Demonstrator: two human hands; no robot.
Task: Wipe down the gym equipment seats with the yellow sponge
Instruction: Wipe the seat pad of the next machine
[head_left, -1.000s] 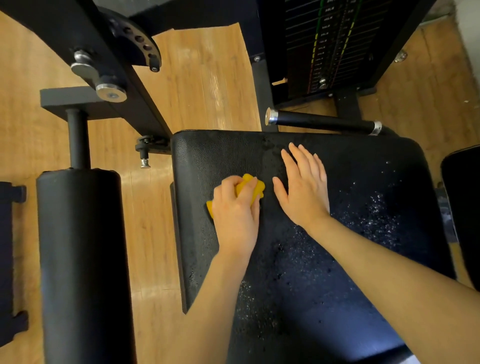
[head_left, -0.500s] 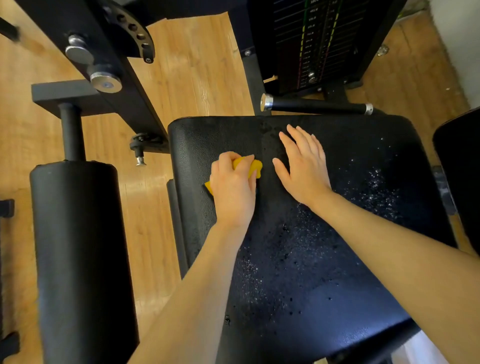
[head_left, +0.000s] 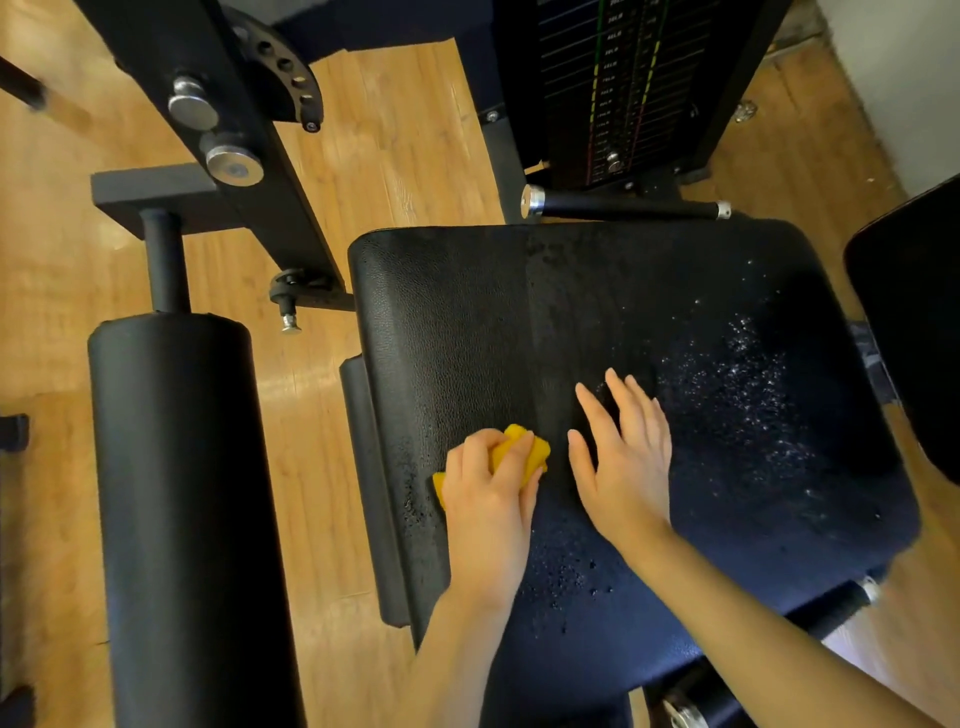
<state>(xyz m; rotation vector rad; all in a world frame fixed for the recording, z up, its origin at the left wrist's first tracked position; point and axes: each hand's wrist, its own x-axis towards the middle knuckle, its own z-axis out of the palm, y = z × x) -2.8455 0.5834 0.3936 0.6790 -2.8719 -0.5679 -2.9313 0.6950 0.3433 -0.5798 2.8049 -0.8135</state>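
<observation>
Since half a second ago, the squashed yellow sponge (head_left: 519, 454), gripped by the left hand (head_left: 488, 499), is drawn nearer along the black padded seat (head_left: 649, 291). The right hand (head_left: 621, 457) is laid flat, fingers spread. Droplets on the right are judged unwiped.

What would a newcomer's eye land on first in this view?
The yellow sponge, gripped in the left hand near the black seat pad's left edge. Next, the right hand lying flat beside it, then white droplets speckling the pad's right side.
</observation>
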